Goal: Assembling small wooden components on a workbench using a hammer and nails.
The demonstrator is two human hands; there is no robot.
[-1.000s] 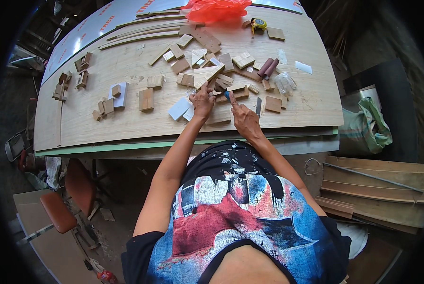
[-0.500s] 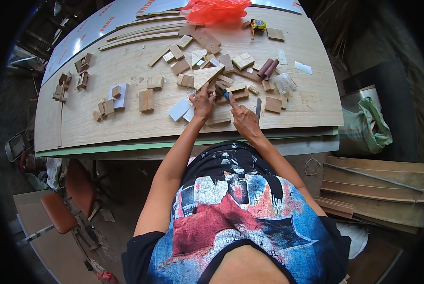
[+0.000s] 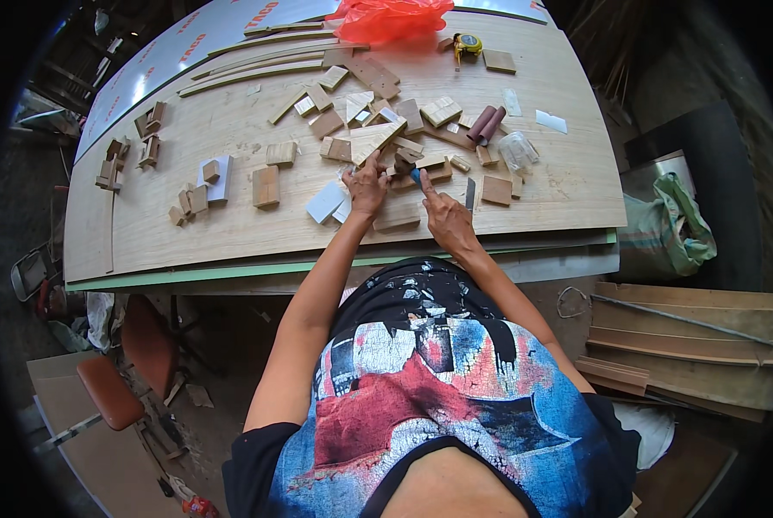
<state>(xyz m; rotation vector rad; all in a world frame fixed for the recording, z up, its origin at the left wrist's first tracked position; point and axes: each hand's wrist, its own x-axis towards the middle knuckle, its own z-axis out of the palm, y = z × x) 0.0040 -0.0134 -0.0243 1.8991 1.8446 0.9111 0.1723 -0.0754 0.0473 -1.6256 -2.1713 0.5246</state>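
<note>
1. Left hand [image 3: 367, 186] rests on small brown wooden offcut blocks [image 3: 404, 160] mid-desk, can't tell its grip.
2. Right hand [image 3: 445, 216] pinches a little blue-tipped tool [image 3: 415, 175] beside them.
3. Light plywood desk [image 3: 231, 129] underneath.

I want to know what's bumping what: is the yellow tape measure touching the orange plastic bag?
Apart. The head view shows bare tabletop between the yellow tape measure and the orange plastic bag; a small wood piece lies between them.
</note>
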